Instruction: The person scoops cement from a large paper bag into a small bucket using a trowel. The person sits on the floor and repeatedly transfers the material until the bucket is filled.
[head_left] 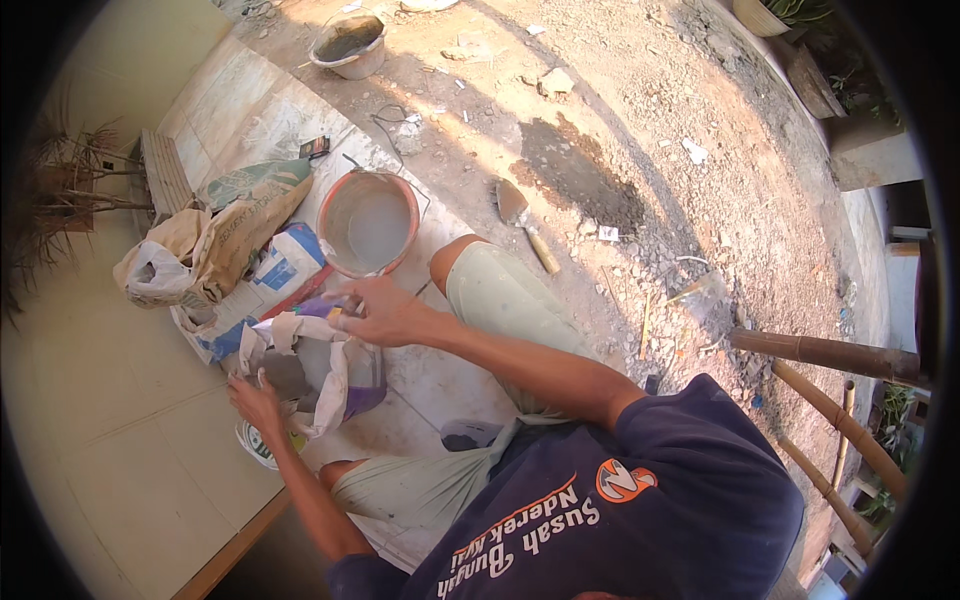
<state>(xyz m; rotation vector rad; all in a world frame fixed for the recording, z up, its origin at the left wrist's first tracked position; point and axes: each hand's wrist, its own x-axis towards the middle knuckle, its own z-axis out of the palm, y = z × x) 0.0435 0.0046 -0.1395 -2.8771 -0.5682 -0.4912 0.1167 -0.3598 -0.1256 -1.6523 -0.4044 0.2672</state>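
Observation:
An opened purple-and-white paper bag (365,395) stands before me with its torn rim folded back and grey powder (315,360) inside. My left hand (258,402) is at the bag's left edge, thumb and fingers apart; whether it touches the rim is hard to tell. Over the bag's far rim, my right hand (378,312) has its fingers closed around a small yellowish-brown piece, mostly hidden. A darker grey patch shows in the bag near my left hand. Just beyond my right hand, an orange-rimmed bucket (412,215) holds smooth grey mix.
Folded cement sacks (245,235) and a blue-and-white bag (285,262) lie left of the bucket. A trowel (540,248) rests on the rubble ground. Farther off sits a mortar-stained basin (350,62). A round tub (262,445) is beside my left wrist; bamboo poles (830,355) stand at right.

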